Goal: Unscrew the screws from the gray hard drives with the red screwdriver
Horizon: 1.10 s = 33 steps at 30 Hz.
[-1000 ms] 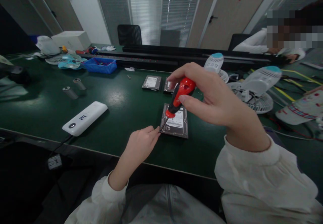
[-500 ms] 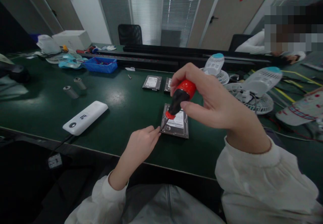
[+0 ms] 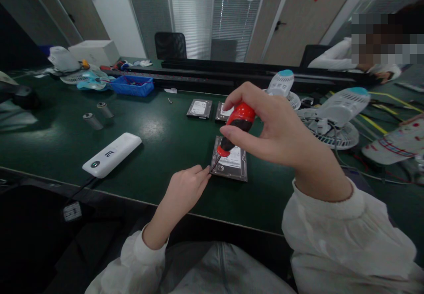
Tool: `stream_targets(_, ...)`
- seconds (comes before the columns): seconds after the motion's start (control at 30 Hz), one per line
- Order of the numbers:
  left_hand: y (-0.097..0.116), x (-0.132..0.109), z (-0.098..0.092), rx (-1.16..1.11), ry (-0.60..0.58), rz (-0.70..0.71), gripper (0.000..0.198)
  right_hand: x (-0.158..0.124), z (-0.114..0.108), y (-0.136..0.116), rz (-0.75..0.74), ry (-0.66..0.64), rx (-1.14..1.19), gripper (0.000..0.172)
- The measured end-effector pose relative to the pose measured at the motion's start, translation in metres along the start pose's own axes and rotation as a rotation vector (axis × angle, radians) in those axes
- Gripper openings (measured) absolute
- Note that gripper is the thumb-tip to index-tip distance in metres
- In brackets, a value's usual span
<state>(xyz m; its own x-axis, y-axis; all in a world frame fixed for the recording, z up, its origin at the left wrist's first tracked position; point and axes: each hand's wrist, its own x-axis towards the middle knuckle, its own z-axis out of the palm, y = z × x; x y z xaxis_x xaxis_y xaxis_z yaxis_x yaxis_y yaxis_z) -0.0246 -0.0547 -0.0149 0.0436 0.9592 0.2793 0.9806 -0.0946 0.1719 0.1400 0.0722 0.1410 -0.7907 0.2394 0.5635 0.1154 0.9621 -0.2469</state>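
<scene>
My right hand [image 3: 276, 130] is closed around the red and black handle of a screwdriver [image 3: 243, 113]. The tool slants down to the left, its thin shaft ending at the near-left corner of a hard drive [image 3: 236, 171]. That drive lies flat, label up, on the green table. Fingers of my left hand [image 3: 185, 188] are pinched together at the same corner, beside the screwdriver's tip. What they pinch is too small and covered to make out. Behind, a second hard drive [image 3: 199, 108] lies flat, and a third [image 3: 220, 112] is partly hidden by my right hand.
On the left lie a white power bank [image 3: 114, 152] and two metal cylinders [image 3: 92, 120]. A blue basket [image 3: 132, 86] stands farther back. White fans [image 3: 344, 108] and cables crowd the right side. Another person's sleeve [image 3: 334, 55] shows at the far right.
My right hand has shifted its grip on the screwdriver handle, the thumb moving left across it. The left hand and the hard drive have stayed in place.
</scene>
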Motion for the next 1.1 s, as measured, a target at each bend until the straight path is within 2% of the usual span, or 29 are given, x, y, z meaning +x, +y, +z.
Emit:
stream_targets(0.1,0.0001,-0.0004,-0.0003,-0.002,-0.003,-0.002,0.030,0.0005,0.0003,0.0003,0.043,0.016,-0.070,0.031)
stream_targets(0.3,0.0003,0.0005,-0.0001,-0.007,-0.006,-0.003,0.030,-0.0013,0.0002,0.0012,-0.006,-0.015,0.007,0.023)
stream_targets(0.5,0.0012,0.0003,-0.0016,-0.001,-0.012,-0.005,0.030,0.0010,0.0026,0.0006,0.063,0.037,-0.096,0.030)
stream_targets(0.7,0.0008,0.0004,-0.0008,-0.012,-0.004,-0.001,0.030,-0.0006,0.0008,0.0007,-0.035,0.007,0.026,0.021)
stream_targets(0.9,0.0010,0.0001,-0.0006,-0.014,-0.013,-0.005,0.031,0.0001,0.0012,0.0009,0.049,0.042,-0.108,0.029)
stream_targets(1.1,0.0010,0.0004,-0.0009,-0.022,-0.021,-0.011,0.031,-0.0007,0.0006,0.0017,-0.008,0.011,0.016,0.021)
